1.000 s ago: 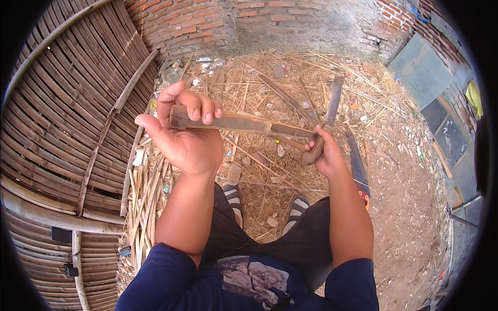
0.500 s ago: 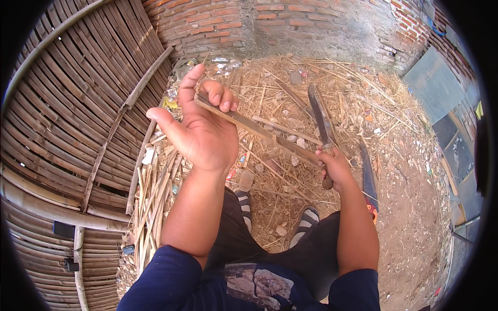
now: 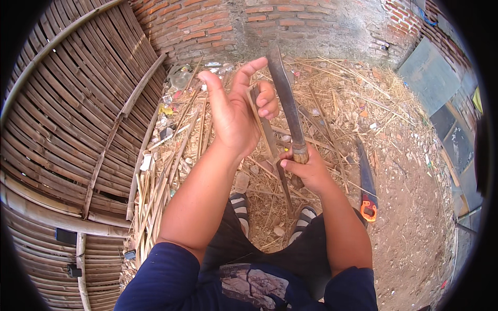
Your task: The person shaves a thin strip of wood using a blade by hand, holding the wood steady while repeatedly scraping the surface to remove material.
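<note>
My left hand (image 3: 236,122) has its lower fingers curled round the upper end of a split bamboo strip (image 3: 270,140), while the thumb and forefinger stick out apart. The strip slants down past my right hand toward my feet. In my right hand (image 3: 310,170) is a machete (image 3: 286,96), gripped by its wooden handle. Its long dark blade points up and away from me, just right of the fingers of my left hand. Whether the right fingers also touch the strip, I cannot tell.
A handsaw (image 3: 367,181) with an orange handle lies on the ground at the right. Split bamboo strips (image 3: 150,207) are piled at the left, beside a bamboo slat wall (image 3: 67,114). Straw and stones litter the ground before a brick wall (image 3: 197,26).
Both hands have drawn closer together. My left hand moved right and the strip swung from slanting across to steeply downward. The machete moved left with my right hand, its tip now higher.
</note>
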### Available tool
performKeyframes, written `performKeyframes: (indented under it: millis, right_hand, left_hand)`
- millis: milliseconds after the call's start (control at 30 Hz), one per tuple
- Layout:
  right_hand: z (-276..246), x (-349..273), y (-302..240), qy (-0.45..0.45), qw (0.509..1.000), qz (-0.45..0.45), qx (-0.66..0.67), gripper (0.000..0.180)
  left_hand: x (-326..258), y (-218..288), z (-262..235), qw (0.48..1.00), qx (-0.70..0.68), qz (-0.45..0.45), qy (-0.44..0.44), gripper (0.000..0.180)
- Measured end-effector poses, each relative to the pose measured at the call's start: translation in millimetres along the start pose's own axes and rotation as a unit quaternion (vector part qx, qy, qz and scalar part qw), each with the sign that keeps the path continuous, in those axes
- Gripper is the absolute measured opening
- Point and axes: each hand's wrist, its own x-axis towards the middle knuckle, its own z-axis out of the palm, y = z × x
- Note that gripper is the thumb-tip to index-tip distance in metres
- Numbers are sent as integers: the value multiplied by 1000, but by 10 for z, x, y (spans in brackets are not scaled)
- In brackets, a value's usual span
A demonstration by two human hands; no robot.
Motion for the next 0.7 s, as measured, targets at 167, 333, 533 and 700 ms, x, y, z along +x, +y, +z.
performKeyframes:
  millis: [167,333,533,700]
  right_hand:
    - [-193,55,153,71,995,-69,-8,31]
    - [-355,109,147,210,958,-140,136,23]
    - [-716,52,-22,369,872,-205,249,25]
    - [-922,-97,-181,409,822,-190,348,28]
  left_hand:
    - [122,-309,116,935,298,99,165,92]
    - [-840,-780,-182,946,307,102,9,67]
    - [-1672,-1282,-328,836,279,-406,-242,74]
    - [-1470,-1469,-491,880,89,-456,101,105]
